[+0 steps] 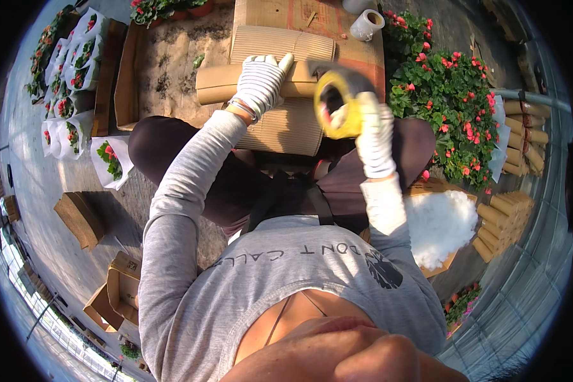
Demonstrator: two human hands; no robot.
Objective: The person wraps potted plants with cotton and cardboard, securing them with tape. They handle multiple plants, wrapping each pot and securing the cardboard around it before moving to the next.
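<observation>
A rolled cardboard tube (pixel 215 85) lies across sheets of corrugated cardboard (pixel 286 125) in front of me. On the tube rests my left hand (pixel 262 81), in a striped work glove, pressing it from above with the fingers over its far side. My right hand (pixel 375 129), gloved too, grips a yellow tape dispenser (pixel 322 107) at the right end of the tube. The dispenser is blurred, and its dark upper part overlaps the tube's end. Whether tape touches the cardboard cannot be told.
A roll of clear film (pixel 366 25) stands on the cardboard box top (pixel 286 14). Red-flowered potted plants (pixel 449 110) crowd the right, with stacked cardboard tubes (pixel 504 219) and a box of white fluffy material (pixel 441 229). Wrapped plants (pixel 79 62) and an open carton (pixel 124 281) are at left.
</observation>
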